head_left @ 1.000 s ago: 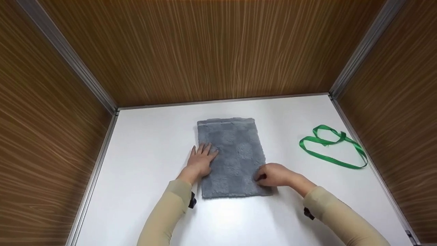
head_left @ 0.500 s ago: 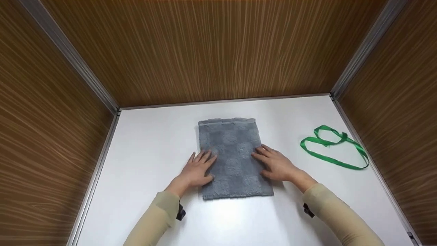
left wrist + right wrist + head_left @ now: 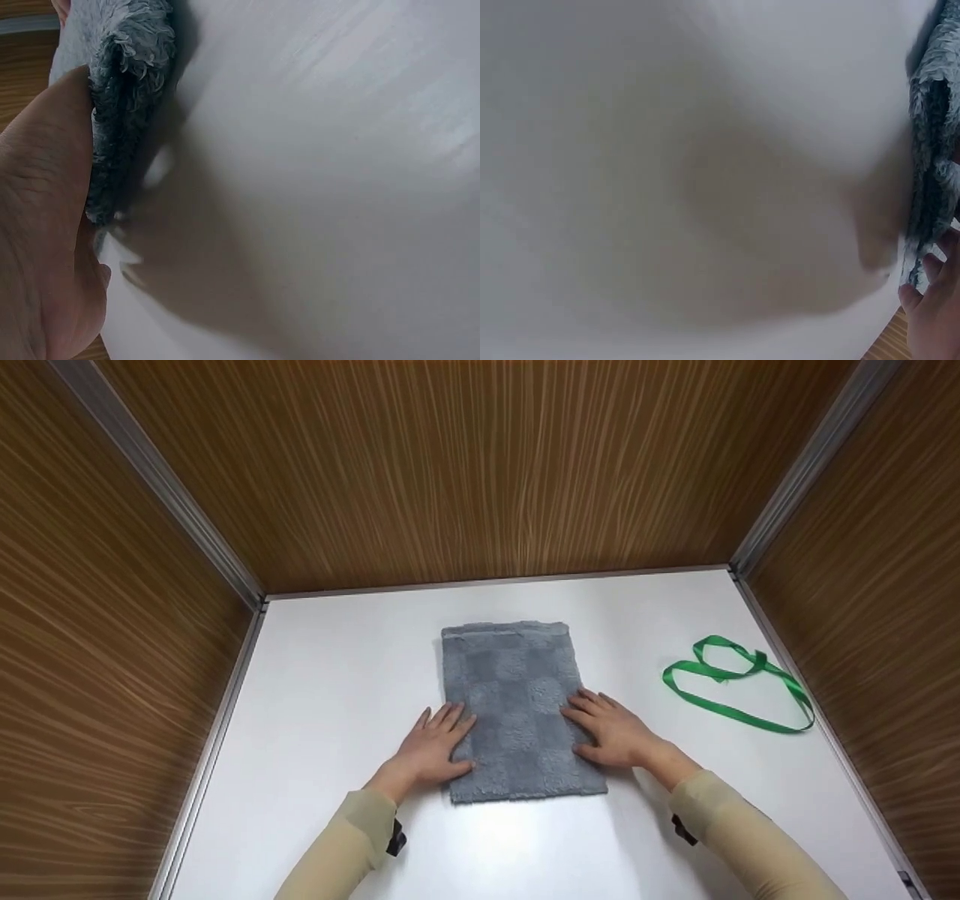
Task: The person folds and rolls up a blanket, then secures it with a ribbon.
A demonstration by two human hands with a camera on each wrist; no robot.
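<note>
Recording booth: wood-grain walls (image 3: 480, 472) enclosing white tabletop (image 3: 337, 675).

Green ribbon (image 3: 739, 684) lies loose on white tabletop (image 3: 330, 675), far right, near right wall, looped with ends crossing at top. Wood-grain panels (image 3: 480, 472) enclose table at back, left and right. Metal corner posts (image 3: 161, 484) run up both back corners; thin metal strip runs along base of back wall.
</note>
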